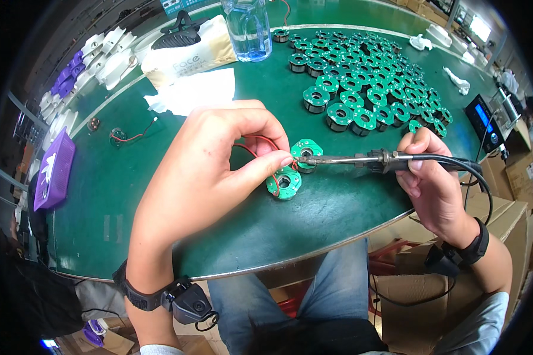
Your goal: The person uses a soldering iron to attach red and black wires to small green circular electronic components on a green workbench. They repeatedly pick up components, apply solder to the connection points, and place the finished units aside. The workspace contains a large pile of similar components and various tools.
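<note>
My right hand (427,168) is closed around a soldering iron (391,160), which points left across the table. Its tip reaches the fingertips of my left hand (231,151). Thumb and forefinger of that hand pinch a red wire (241,148), whose loop runs behind the fingers. Just below the pinch lies a green ring-shaped circuit board on a motor coil (283,184), and the wire comes down at its left side. A second coil with a green board (307,151) stands right behind it, partly covered by the iron's tip. Whether the tip touches the wire or a board, I cannot tell.
Many similar green-topped coils (361,89) stand in rows at the back right. A soldering station (485,124) sits at the right edge. Tissues (201,92), a tissue pack (189,56), a water jug (247,29), a purple basket (54,171) and white housings (115,68) stand left and behind.
</note>
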Motion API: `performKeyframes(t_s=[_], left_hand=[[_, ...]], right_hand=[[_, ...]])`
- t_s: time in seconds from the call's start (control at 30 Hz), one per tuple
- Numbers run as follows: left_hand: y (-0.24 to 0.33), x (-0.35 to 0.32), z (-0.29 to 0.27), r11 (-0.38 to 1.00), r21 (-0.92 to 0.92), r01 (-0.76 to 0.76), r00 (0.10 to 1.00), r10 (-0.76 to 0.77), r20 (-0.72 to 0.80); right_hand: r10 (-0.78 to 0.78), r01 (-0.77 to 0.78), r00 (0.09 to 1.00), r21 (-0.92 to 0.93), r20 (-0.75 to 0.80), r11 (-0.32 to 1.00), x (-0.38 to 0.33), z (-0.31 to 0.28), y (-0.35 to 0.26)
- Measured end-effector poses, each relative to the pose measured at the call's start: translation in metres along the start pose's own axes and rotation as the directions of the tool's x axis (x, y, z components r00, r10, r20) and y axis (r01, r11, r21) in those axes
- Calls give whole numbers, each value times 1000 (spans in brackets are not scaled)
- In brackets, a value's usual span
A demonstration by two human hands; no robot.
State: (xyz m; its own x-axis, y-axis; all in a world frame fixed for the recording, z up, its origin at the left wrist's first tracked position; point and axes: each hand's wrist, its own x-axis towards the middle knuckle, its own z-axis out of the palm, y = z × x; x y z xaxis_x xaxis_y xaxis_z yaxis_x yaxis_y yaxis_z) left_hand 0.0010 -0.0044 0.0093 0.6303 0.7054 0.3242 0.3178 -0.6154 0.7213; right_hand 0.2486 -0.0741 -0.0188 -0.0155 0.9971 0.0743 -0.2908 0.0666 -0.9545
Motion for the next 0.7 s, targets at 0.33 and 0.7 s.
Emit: performKeyframes(t_s=[0.33,0.7], left_hand=[[0,0,-1,1000,8,-2,1000,2,19],[0,-1,-1,1000,-3,5,1000,-5,16]], right_hand=[[27,-24,998,61,-51,998,1,-2,-1],[36,-34,999,58,-35,998,0,-1,-2]])
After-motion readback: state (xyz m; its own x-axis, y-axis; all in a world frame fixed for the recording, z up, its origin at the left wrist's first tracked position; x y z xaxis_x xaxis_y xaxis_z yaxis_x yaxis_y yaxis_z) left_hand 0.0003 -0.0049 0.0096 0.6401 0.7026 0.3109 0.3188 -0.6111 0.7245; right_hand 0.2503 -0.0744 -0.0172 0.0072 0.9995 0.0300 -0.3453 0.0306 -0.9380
